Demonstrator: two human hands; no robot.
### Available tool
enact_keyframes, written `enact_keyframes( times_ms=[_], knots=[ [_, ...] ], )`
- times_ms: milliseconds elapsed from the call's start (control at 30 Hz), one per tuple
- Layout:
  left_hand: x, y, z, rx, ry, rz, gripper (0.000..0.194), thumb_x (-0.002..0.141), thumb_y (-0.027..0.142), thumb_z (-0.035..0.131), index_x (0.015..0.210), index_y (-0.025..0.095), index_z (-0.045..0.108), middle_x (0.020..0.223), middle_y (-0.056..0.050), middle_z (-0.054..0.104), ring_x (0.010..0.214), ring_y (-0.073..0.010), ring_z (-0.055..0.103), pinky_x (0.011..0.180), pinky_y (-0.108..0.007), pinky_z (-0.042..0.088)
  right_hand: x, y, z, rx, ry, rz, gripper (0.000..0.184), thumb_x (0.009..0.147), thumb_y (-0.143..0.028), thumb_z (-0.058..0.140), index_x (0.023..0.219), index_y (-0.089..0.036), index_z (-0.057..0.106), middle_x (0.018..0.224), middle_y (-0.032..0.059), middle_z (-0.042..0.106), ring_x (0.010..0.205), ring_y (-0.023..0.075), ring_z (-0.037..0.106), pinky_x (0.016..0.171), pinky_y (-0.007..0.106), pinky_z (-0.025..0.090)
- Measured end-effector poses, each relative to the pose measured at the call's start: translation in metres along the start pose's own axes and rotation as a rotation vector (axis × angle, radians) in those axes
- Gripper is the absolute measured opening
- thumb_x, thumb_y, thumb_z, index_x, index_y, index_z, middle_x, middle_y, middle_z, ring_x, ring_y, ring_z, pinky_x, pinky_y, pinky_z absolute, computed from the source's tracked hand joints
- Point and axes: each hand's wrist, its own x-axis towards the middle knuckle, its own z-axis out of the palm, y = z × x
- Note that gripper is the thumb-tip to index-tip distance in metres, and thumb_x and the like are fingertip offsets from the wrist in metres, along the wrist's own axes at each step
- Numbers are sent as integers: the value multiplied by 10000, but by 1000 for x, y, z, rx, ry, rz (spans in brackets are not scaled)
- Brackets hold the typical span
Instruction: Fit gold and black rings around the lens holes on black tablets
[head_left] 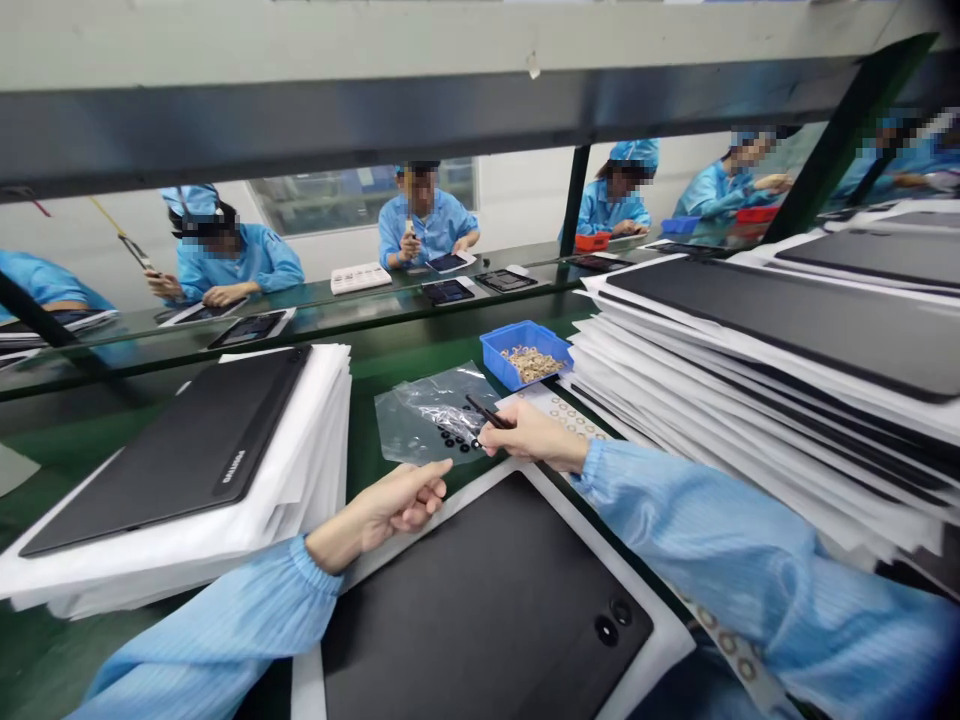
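My right hand [529, 432] is closed round slim black tweezers [487, 411], over the right edge of a clear plastic bag [409, 415]. Several small black rings [454, 438] lie on the bag, close to that hand. My left hand [394, 508] holds nothing visible; one digit stretches toward the bag while the other fingers curl loosely. It hovers over the upper left edge of a dark tablet back [480, 600]. The tablet back lies on a white sheet [660, 660] in front of me, with two round camera openings near its right corner.
A blue bin [517, 350] of small tan rings stands behind the bag, near a sheet of ring stickers [562, 410]. Stacks of tablet backs with white sheets rise at left [300, 470] and right [750, 420]. Co-workers in blue sit across the bench, beneath a low overhead beam [375, 130].
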Motion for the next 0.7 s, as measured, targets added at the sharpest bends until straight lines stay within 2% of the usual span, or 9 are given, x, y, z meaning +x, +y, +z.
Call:
enact_keyframes(
  times_ms=[100, 200, 267, 367, 500, 600, 700],
  knots=[
    [-16, 3, 15, 114, -87, 38, 498, 718, 570, 614, 501, 149, 461, 397, 46, 422, 324, -33, 285, 357, -181, 131, -39, -5, -12, 15, -65, 102, 156, 706, -239, 589, 597, -128, 592, 416, -65, 447, 332, 29, 233, 344, 196, 138],
    [-28, 0, 42, 222, -157, 122, 439, 803, 491, 554, 532, 150, 498, 447, 39, 461, 408, -63, 378, 419, -193, 236, -84, 2, -21, -75, -81, 137, 121, 699, -211, 608, 619, -124, 634, 502, -26, 554, 423, 54, 389, 404, 188, 254],
    [-33, -5, 62, 418, -211, 292, 390, 860, 400, 498, 557, 154, 500, 494, 39, 470, 469, -76, 399, 468, -206, 262, -113, 12, -22, -137, -77, 170, 100, 710, -203, 595, 673, -129, 651, 589, -3, 616, 526, 87, 492, 490, 192, 347],
    [-33, -15, 83, 680, -249, 609, 296, 895, 260, 432, 627, 160, 505, 581, 32, 488, 549, -94, 421, 529, -217, 288, -144, 29, -17, -81, -39, 257, 110, 726, -218, 573, 716, -131, 640, 620, 2, 615, 575, 108, 531, 542, 205, 394],
    [-26, -25, 95, 706, -239, 773, 220, 887, 180, 439, 680, 166, 512, 620, 25, 503, 617, -112, 454, 581, -219, 318, -161, 47, -6, -60, 37, 256, 102, 726, -207, 562, 682, -130, 613, 560, -32, 508, 511, 74, 427, 471, 186, 331],
    [-22, -28, 95, 699, -232, 805, 227, 889, 164, 443, 667, 169, 486, 608, 31, 489, 602, -107, 446, 575, -216, 315, -162, 53, -2, -55, 67, 238, 97, 725, -192, 554, 657, -132, 588, 535, -51, 440, 491, 59, 367, 443, 178, 291],
    [-23, -27, 94, 714, -235, 808, 227, 894, 160, 441, 672, 172, 489, 609, 29, 491, 597, -110, 447, 567, -219, 316, -161, 53, -1, 7, 58, 247, 77, 718, -163, 547, 657, -130, 582, 528, -58, 432, 482, 52, 357, 439, 173, 287]
  ],
)
